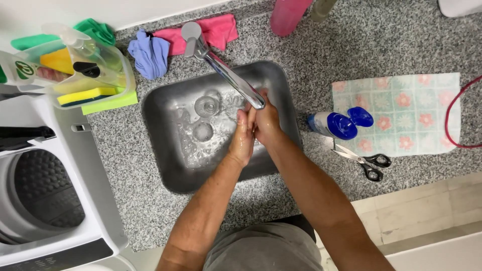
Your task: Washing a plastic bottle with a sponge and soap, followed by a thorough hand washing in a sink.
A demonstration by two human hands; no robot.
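At frame centre, I press my wet left hand [242,142] and right hand [265,122] together, holding nothing, beneath the chrome tap spout [232,78] over the square steel sink [165,165].

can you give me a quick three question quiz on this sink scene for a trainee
1. True or false: the left hand and the right hand are pressed together under the spout of the faucet.
2. Which thing lies nearest the scissors? A) the pink cloth B) the blue-capped bottle C) the yellow sponge
3. Fill in: the blue-capped bottle lies on its side, partly on the ______ cloth.

Key
1. True: both hands meet over the steel sink, just below the spout.
2. B: the bottle lies just above the scissors, to the right of the sink.
3. Floral: a checked cloth with pink flowers.
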